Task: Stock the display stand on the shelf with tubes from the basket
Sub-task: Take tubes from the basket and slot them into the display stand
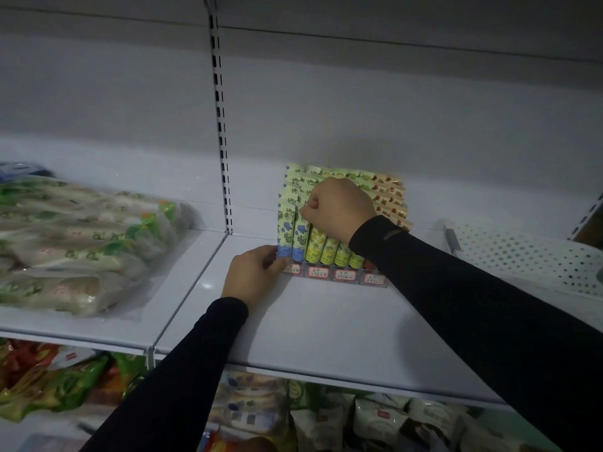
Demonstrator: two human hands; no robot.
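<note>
Dark sleeves [182, 380] reach in: left hand [254, 275] steadies the display stand [339, 275] on the shelf [326, 324], right hand [337, 208] pinches a blue tube [301, 236], probably light and squashy, best gripped at its flat top.

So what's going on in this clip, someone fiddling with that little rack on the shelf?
A person is stocking a tiered display stand on the white shelf. The left hand touches the stand's front left corner, while the right hand pinches the top of a blue-flowered tube in the front row. The visible slots look nearly full. No basket is in view.
</note>
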